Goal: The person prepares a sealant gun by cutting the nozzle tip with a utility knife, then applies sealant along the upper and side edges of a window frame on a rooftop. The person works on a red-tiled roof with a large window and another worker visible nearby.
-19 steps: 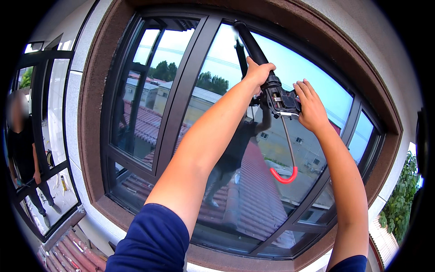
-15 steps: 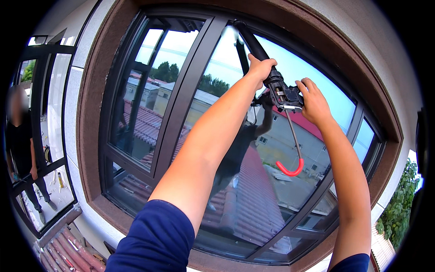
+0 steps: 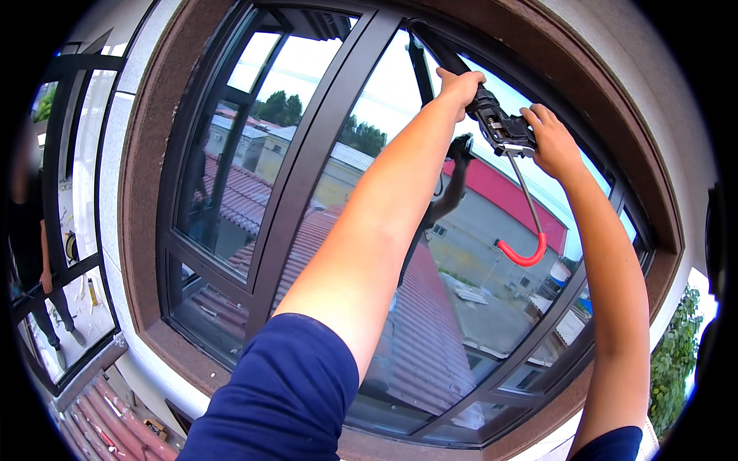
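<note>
A black caulking gun (image 3: 492, 115) slants across the top of a dark-framed window (image 3: 270, 200), its barrel running up to the frame's upper left corner. My left hand (image 3: 461, 91) is wrapped round the barrel. At the gun's back end my right hand (image 3: 552, 138) grips the handle, which its fingers partly cover. Below that end hangs a metal rod with a red hooked end (image 3: 526, 253). The nozzle tip is hard to make out against the dark frame. The glass mirrors the gun and parts of my arms.
A brown wall surround (image 3: 146, 253) borders the window. At the left, a person (image 3: 29, 238) stands by a glazed black-framed door (image 3: 108, 223). Reddish roof tiles (image 3: 100, 422) lie at lower left, with green foliage (image 3: 675, 361) at right.
Both hands and the caulking gun have shifted up and right in the view. The window has shifted in much the same way, and both grips stay the same.
</note>
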`<action>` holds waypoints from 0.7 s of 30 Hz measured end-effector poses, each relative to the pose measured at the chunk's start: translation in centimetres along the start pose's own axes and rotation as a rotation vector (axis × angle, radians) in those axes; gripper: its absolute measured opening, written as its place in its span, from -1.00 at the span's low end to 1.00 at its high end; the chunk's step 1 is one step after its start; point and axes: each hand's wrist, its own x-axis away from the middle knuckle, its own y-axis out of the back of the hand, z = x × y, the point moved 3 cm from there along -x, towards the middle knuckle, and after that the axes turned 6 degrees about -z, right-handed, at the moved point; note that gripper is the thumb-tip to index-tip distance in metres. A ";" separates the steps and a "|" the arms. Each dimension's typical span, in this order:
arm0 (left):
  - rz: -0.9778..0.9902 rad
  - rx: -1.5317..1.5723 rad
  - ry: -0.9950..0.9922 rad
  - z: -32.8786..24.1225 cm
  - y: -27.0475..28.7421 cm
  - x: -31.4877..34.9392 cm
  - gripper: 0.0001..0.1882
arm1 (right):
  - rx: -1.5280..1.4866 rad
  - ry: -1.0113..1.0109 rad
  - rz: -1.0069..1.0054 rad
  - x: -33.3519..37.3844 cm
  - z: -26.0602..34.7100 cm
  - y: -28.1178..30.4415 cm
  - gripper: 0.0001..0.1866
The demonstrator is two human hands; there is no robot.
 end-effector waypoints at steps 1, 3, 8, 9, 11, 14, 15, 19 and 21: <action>0.002 0.002 -0.003 -0.2 0.1 -0.1 0.22 | 0.009 0.002 -0.004 -0.3 0.0 -0.1 -0.32; 0.001 0.002 -0.005 -0.2 0.0 -0.5 0.23 | 0.009 0.011 -0.018 -0.6 -0.2 -0.2 -0.31; -0.045 0.011 -0.018 -0.4 -0.1 -1.5 0.09 | 0.035 0.019 -0.011 -1.4 -0.4 0.1 -0.29; -0.049 0.008 -0.013 -0.3 -0.1 -1.5 0.08 | 0.044 0.020 -0.005 -1.5 -0.4 0.2 -0.29; -0.058 0.003 -0.007 -0.4 -0.1 -1.6 0.08 | 0.066 0.027 0.000 -1.8 -0.6 0.4 -0.29; -0.059 0.031 -0.006 -0.9 -0.5 -1.4 0.08 | 0.098 0.045 -0.004 -2.3 -0.9 1.0 -0.29; -0.049 0.044 0.002 -1.1 -0.6 -1.3 0.07 | 0.105 0.051 -0.007 -2.5 -1.1 1.3 -0.29; -0.085 0.108 0.014 -1.8 -0.5 -1.6 0.08 | 0.122 0.091 0.009 -3.8 -0.8 3.0 -0.28; -0.019 0.166 0.045 -1.6 -0.8 -1.0 0.22 | 0.145 0.131 0.010 -4.0 -1.0 4.0 -0.33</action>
